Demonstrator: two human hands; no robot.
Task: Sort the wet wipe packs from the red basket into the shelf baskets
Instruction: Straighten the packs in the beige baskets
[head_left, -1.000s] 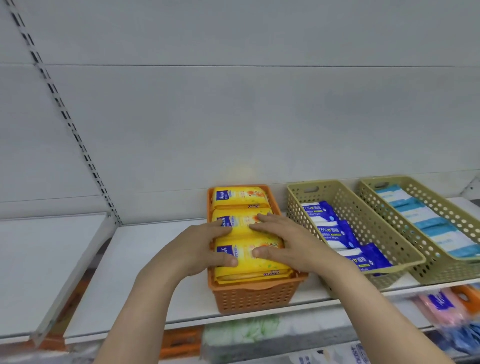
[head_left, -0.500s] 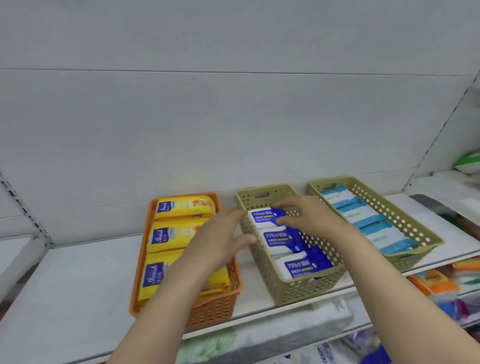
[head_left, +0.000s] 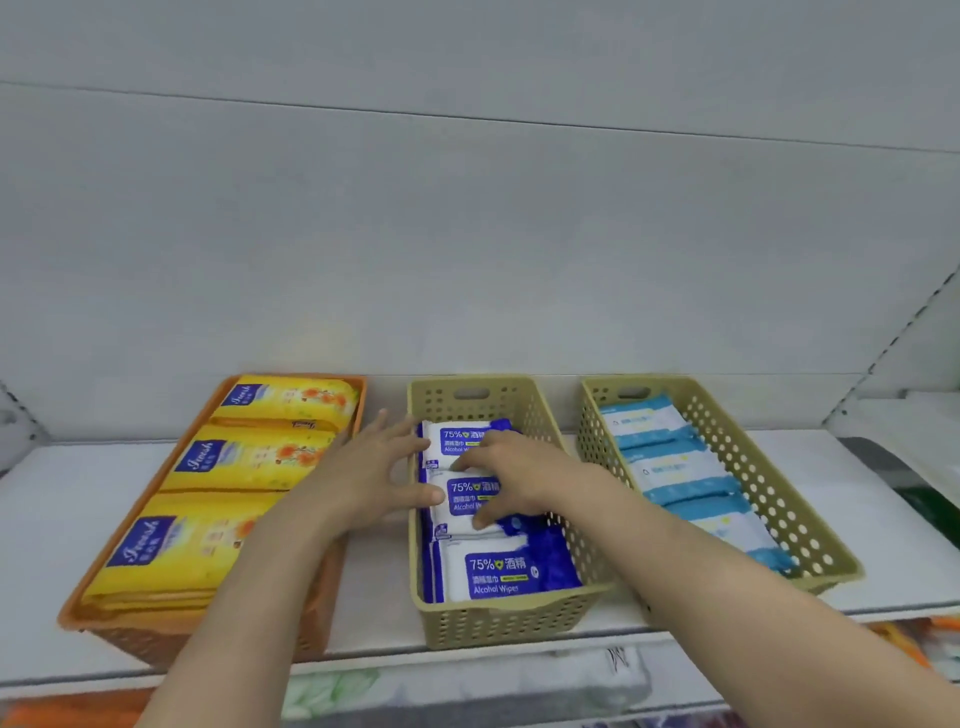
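Reaching into middle tan basket (head_left: 498, 618) on shelf (head_left: 62, 478): left hand (head_left: 371, 475) and right hand (head_left: 511, 480), fingers spread and relaxed, are pressing on blue alcohol wipe packs (head_left: 506, 571) inside. Yellow packs (head_left: 260, 457) are filling orange basket (head_left: 150, 499) at left; light-blue packs (head_left: 670, 467) are lying in right tan basket (head_left: 763, 483).

— What is the orange basket (head_left: 171, 631) made of?

— Plastic, with tiny holes in its sides. It looks dull, not shiny.

— And the middle basket (head_left: 498, 618)?

— Plastic too, tan and matt, full of round holes. The right basket (head_left: 769, 499) is the same.

— Are the yellow packs (head_left: 244, 457) shiny?

— Yes, smooth soft plastic wrap that shines a bit. The blue and white packs (head_left: 511, 571) are glossy wrap too.

— The shelf (head_left: 78, 499)?

— Smooth, white and matt.
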